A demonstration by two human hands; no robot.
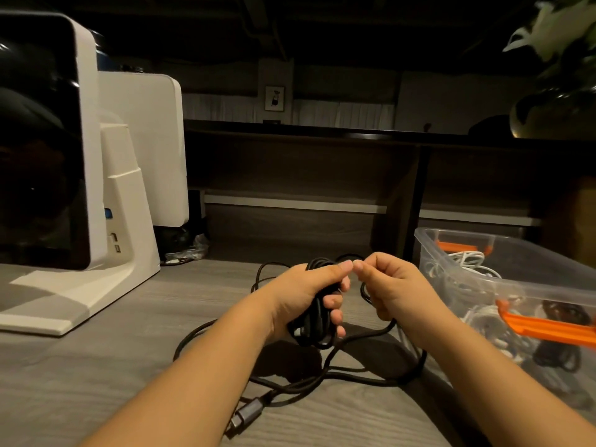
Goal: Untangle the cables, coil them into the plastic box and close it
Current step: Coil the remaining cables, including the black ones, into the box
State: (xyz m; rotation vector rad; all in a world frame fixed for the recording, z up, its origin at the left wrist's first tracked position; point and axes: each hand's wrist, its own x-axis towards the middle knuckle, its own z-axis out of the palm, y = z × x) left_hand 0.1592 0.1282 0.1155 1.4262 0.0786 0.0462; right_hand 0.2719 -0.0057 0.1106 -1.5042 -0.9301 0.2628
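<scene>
While most of the black cable (pixel 317 321) is gathered into a bundle of loops above the grey wood-grain table (pixel 96 366), its loose length trails down onto the tabletop in wide curves, ending near the bottom edge of the view in a grey metal plug (pixel 246 414). The left hand (pixel 309 298) grips the bundle, fingers curled round the loops and thumb stretched across the top. The right hand (pixel 392 285) sits just beside it, fingers curled and pinching a strand of the same cable, thumb tip close to the left thumb. To the right stands the clear plastic box (pixel 503 279), open-topped, with orange latches (pixel 548 327) and coiled white cables (pixel 467 262) plus a dark item inside. At the left are a white screen on a stand (pixel 90 175) and a second white panel (pixel 151 140) behind it.
</scene>
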